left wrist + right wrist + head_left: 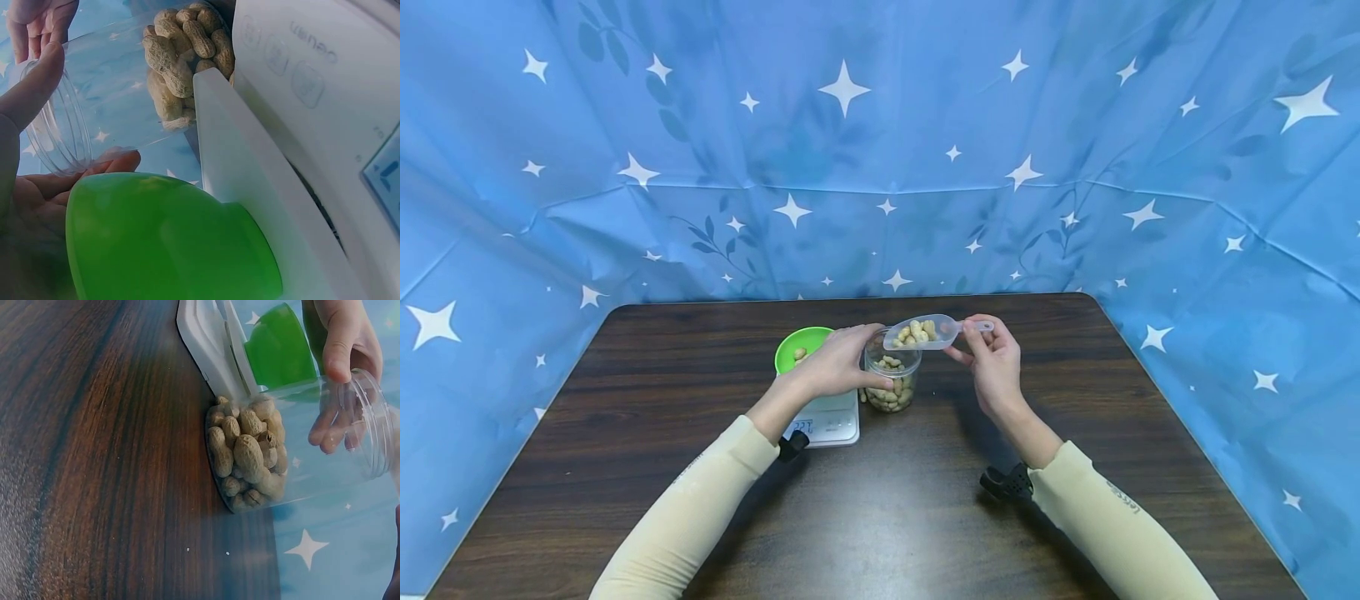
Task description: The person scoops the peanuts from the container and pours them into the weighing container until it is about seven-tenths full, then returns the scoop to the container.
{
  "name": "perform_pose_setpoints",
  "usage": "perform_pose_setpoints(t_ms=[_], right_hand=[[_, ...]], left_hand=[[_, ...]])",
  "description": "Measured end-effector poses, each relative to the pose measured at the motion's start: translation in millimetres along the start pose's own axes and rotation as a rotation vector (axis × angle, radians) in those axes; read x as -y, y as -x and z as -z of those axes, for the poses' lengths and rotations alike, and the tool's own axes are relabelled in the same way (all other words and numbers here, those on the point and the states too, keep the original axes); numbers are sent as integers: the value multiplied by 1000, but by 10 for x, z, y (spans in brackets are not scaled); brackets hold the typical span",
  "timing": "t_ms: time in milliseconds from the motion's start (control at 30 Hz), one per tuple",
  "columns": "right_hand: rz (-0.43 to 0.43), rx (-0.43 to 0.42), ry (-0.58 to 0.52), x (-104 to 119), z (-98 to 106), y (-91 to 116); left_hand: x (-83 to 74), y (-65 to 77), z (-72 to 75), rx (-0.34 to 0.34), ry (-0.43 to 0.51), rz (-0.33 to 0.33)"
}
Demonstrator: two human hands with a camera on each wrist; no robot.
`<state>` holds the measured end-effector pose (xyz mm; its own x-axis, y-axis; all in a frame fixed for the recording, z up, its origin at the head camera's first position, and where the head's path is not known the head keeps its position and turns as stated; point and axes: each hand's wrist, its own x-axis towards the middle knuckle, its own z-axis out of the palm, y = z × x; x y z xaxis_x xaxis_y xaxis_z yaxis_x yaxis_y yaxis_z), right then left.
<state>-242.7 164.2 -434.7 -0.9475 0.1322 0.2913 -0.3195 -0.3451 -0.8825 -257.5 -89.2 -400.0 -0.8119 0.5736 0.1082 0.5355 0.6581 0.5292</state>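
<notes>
My left hand (831, 362) holds a clear plastic jar (895, 365) near its rim, thumb on the near side and fingers round the far side. The jar stands upright on the table, its lower part filled with unshelled peanuts (247, 450). Over the jar's mouth, my right hand (998, 371) pinches the handle of a translucent scoop (950, 330), which carries several peanuts. In the right wrist view only a sliver of that hand shows at the right edge. Left of the jar, a green bowl (162, 234) with at least one peanut inside sits on a white kitchen scale (835, 427).
The scale's lit display (802, 427) is partly covered by the left wrist's black camera strap (793, 445). Tiny white crumbs (227, 553) lie on the dark wooden table (880, 508). A blue star-patterned cloth (880, 150) hangs behind the table's back edge.
</notes>
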Motion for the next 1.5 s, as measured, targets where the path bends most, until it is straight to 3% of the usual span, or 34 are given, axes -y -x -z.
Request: perform_pose_setpoints(t_ms=[533,967,1267,1500], right_hand=[[-3,21,-32,52,-109,-38],[0,51,-59,77,-276,-100],[-6,103,8,86,-451,-150],[9,169,105,23,-584,-161]], left_hand=[[17,107,22,-16,-25,53],[188,452,270,-134,19,78],[390,727,463,-78,31,199],[498,823,504,-2,31,270]])
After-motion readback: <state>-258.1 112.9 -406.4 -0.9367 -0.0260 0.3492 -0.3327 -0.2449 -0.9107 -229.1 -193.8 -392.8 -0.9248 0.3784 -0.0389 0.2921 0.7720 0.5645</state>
